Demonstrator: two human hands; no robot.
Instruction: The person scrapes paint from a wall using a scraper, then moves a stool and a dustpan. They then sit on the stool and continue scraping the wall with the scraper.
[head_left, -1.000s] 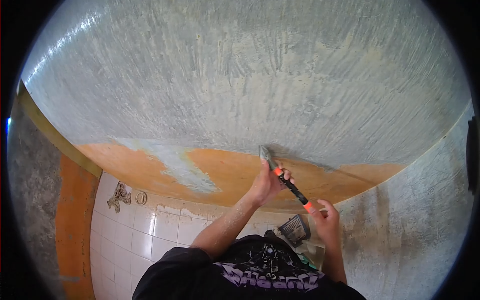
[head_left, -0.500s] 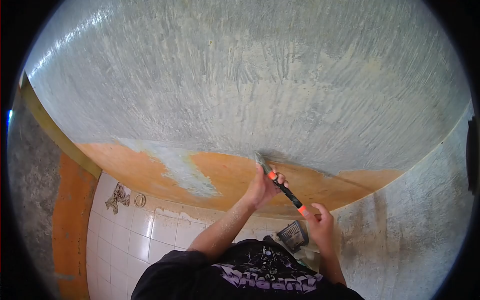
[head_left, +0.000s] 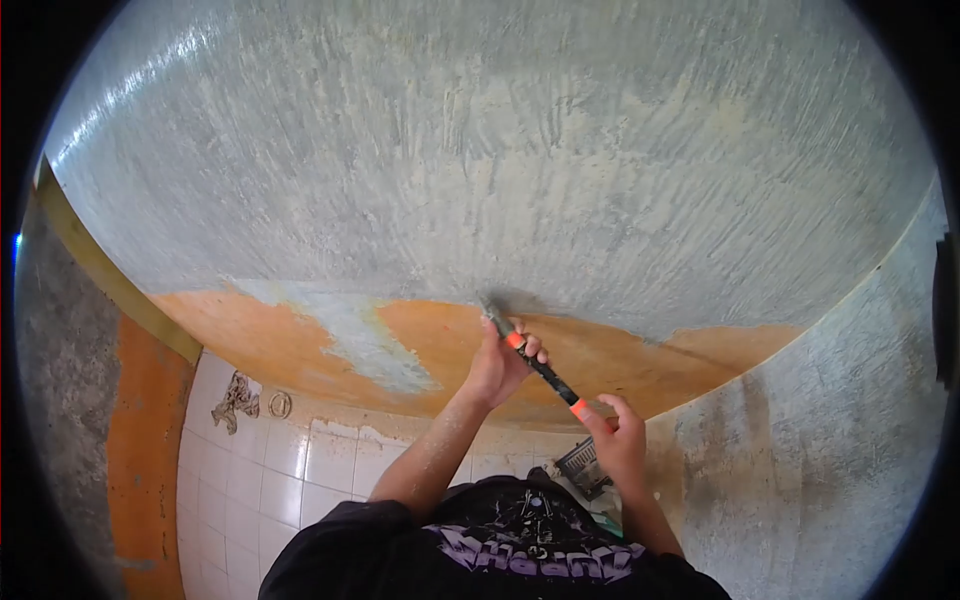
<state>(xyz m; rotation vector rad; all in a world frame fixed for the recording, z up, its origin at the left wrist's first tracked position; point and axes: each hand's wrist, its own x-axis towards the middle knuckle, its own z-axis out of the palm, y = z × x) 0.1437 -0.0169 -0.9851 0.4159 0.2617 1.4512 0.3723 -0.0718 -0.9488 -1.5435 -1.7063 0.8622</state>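
Note:
A long scraper with a black and orange handle slants across the front of the wall. Its metal head meets the wall at the border between the rough grey surface and the orange paint. My left hand is wrapped round the handle just below the head. Farther down, my right hand grips the orange lower end of the same handle.
A crumpled rag and a round ring lie on the white tiled floor. A dark slotted crate stands beside my right forearm. Another grey wall rises at the right.
Both hands and the scraper have moved a little to the left and slightly up along the wall. More of the crate is now covered by my right arm.

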